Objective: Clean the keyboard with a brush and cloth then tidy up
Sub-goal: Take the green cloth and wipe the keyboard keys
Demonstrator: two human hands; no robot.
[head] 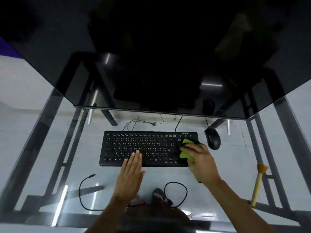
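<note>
Wiping keyboard right end: right hand clutches green cloth; left hand flat, fingers straight, steadying near edge. Next, probably: sweep cloth leftward.

My left hand lies flat, palm down, fingers straight and pressed close together, the thumb spread out to the side; its fingertips rest on the keyboard. My left forearm runs back toward me, slanting slightly inward. My right hand sits off to the right of the left one and a little farther forward, fingers curled down over the green cloth, gripping it under the palm. My right forearm angles back and outward.
</note>
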